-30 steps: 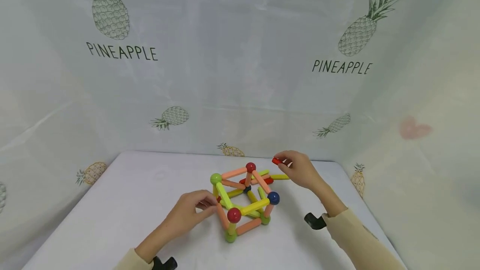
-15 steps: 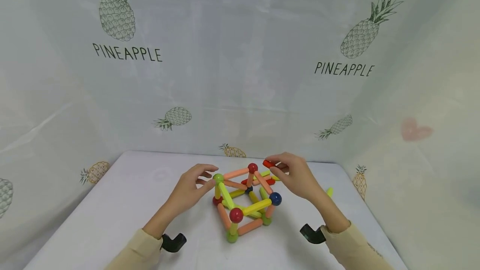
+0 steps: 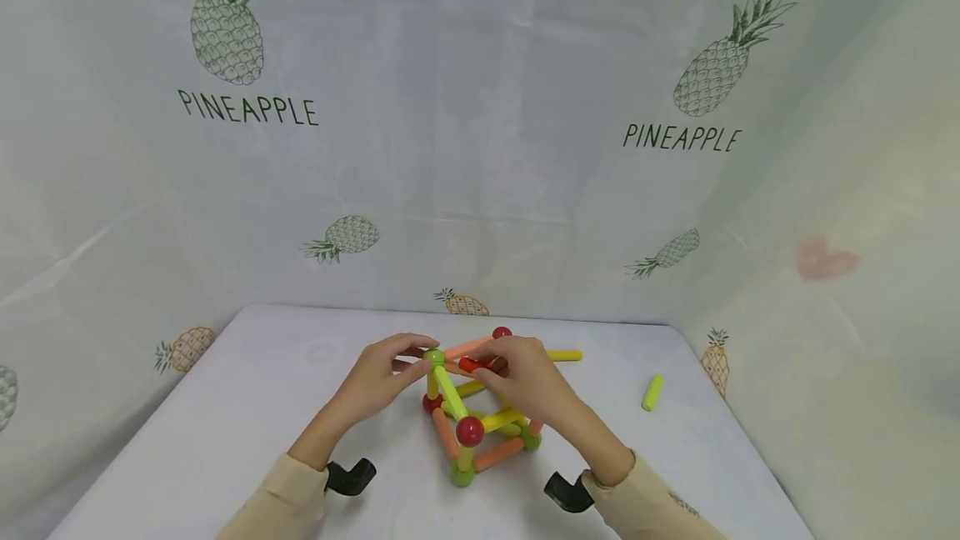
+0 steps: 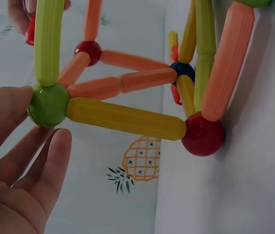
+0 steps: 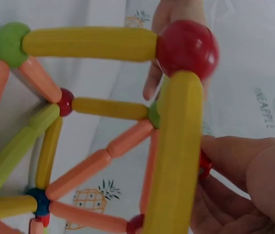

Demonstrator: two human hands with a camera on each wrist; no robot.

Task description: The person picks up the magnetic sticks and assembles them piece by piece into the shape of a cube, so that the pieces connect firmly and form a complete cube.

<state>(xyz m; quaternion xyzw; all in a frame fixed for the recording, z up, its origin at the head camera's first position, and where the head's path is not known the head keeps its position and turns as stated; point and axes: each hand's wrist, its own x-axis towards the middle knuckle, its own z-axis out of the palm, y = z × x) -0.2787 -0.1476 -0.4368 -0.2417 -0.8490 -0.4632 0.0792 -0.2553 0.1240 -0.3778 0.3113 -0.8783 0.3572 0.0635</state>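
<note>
A frame of magnetic sticks and balls stands on the table, with a red ball (image 3: pixel 469 432) at its near top corner. At its upper left corner, my left hand (image 3: pixel 382 377) pinches the green ball (image 4: pixel 49 105) between thumb and fingers. From that ball, a yellow stick (image 4: pixel 127 118) runs down to a lower red ball (image 4: pixel 203 134). My right hand (image 3: pixel 525 377) pinches a short red magnetic stick (image 5: pixel 204 165) over the frame, a little right of the green ball. The right hand hides the frame's dark blue upper ball in the head view.
A yellow-green stick (image 3: pixel 652 392) lies alone on the white table (image 3: pixel 300 440) at the right. Behind the frame, a yellow stick (image 3: pixel 565 355) pokes out past the right hand. A pineapple-print curtain (image 3: pixel 480 148) surrounds the table's back and sides.
My left hand has risen from the frame's lower left side to the green ball. The right hand has carried the red stick leftward and down over the frame, uncovering the yellow-green stick.
</note>
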